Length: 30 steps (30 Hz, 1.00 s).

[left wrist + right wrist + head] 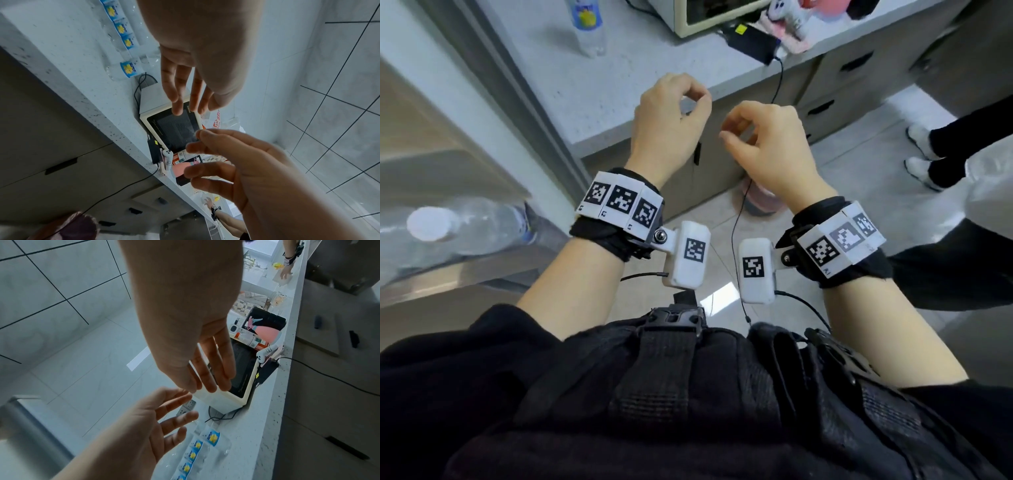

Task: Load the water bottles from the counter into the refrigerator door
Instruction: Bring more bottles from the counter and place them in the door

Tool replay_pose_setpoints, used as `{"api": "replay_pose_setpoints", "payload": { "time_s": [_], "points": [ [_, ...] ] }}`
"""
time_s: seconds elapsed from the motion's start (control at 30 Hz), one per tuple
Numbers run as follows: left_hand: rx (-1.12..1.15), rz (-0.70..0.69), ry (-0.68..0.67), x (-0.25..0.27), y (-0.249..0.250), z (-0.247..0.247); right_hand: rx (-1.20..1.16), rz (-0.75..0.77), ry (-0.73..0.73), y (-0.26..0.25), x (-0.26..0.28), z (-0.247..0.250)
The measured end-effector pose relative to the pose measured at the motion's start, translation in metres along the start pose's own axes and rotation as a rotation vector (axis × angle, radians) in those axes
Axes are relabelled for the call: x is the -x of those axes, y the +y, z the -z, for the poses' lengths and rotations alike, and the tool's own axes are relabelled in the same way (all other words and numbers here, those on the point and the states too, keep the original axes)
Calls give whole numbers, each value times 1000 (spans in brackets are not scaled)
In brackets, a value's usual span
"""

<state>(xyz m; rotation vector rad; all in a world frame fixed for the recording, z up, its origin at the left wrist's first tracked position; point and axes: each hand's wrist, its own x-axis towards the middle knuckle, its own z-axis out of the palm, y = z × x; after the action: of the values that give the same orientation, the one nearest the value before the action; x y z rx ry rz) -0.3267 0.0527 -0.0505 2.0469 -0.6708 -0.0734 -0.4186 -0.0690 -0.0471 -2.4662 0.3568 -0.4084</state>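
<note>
Right, clear water bottles (212, 437) w/ blue-yellow labels stand in a row on counter (259, 426); both hands empty, fingers loose.

The worktop (571, 89) is pale stone-like material with fine dark speckles and a smooth, faintly glossy face. The water bottles (127, 42) on it are clear, crinkled plastic with glossy blue and yellow labels; another bottle (465, 226) at the near left has a matt white plastic cap. The oven (244, 369) has a cream, smooth casing and a dark glossy door. Wall tiles (339, 81) are pale, polished, with dark grout lines. Cabinet fronts (835, 85) look matt grey-brown. The wrist bands (619, 202) are black cloth carrying white matt plastic blocks.
</note>
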Motion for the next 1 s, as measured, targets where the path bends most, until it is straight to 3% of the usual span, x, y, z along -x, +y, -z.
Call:
{"api": "replay_pose_setpoints", "payload": {
  "time_s": [0.3, 0.63, 0.87, 1.0],
  "points": [
    [-38, 164, 59, -116, -21, -33, -64, 36, -134, 53, -130, -4],
    [-47, 463, 372, -251, -54, -50, -94, 219, -349, 100, -313, -16],
    [-176, 594, 647, -318, -89, -12, -114, 294, -490, 99, -389, -47],
    [-286, 599, 668, -358, -110, 12, -105, 307, -505, 88, -425, -63]
  ]
}}
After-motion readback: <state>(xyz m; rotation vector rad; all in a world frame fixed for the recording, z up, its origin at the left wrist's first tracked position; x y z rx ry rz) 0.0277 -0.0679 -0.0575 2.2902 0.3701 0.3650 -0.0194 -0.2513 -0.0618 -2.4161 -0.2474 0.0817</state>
